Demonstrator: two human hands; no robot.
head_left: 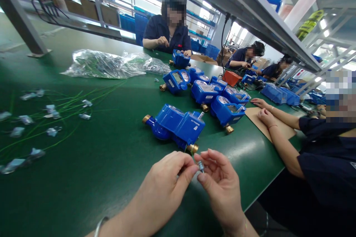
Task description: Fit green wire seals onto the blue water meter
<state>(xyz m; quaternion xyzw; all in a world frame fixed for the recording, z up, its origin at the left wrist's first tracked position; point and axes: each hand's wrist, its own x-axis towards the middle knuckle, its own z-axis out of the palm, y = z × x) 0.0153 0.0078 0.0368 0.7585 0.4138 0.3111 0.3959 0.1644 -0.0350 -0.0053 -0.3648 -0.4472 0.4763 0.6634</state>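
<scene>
Just in front of the nearest blue water meter (180, 124), both hands meet at a small grey-blue wire seal (200, 166). My left hand (164, 185) is closed, its thumb and forefinger pinched together at the seal's left side. From the right, my right hand (222, 185) grips the seal between thumb and fingers, the other fingers curled loosely. A thin green wire (191, 152) runs between the fingers and the meter's brass end. The meter lies on its side on the green table, brass threaded ends at left and right.
More blue water meters (205, 90) stand beyond. Loose wire seals (52, 111) with green wires lie at left, below a clear plastic bag (102, 64). A co-worker (171, 26) sits opposite; another person's hands (265, 114) rest over cardboard (280, 129) at right. A shelf beam (250, 11) crosses overhead.
</scene>
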